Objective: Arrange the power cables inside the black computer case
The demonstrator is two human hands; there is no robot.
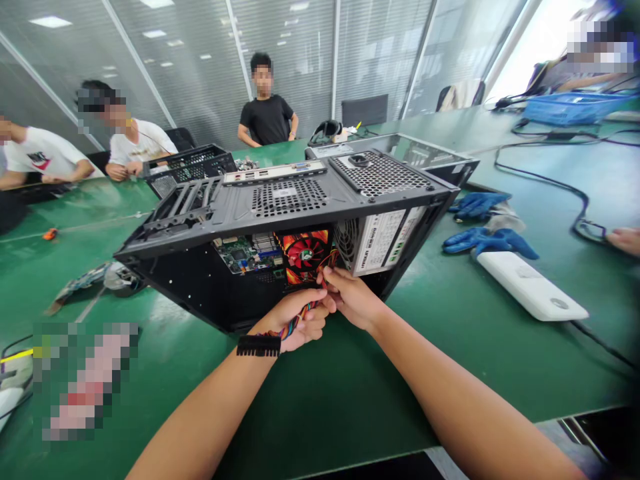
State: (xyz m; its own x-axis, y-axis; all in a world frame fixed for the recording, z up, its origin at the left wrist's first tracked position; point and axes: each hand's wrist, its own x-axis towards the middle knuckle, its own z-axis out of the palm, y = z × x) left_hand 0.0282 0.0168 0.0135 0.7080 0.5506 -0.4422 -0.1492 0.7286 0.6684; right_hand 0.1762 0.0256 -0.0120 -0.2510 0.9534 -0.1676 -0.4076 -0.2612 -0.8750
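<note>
In the head view, both bare forearms enter from the bottom edge and converge near the middle of the frame, wrists raised in front of the open side of a black metal computer case (227,217). The left hand (304,325) is curled with its fingers wrapped around a twisted bundle of multicoloured cables (291,327), which lies at the centre, just below the case's opening; its long black plastic connector (259,346) lies across the left wrist. The right hand (353,297) reaches in from the lower right, thumb and fingertips pinched together on the upper end of the same bundle, near a red-and-orange fan (305,255). The case sits on a glossy green table (390,393) that fills most of the frame. At right lie blue gloves (493,242) and a white oblong power strip (530,285); a blue plastic basket (565,110) stands at upper right. A person in a black T-shirt (269,120) sits at upper centre before glass partition panels (300,33), and two people in white shirts sit at upper left.
</note>
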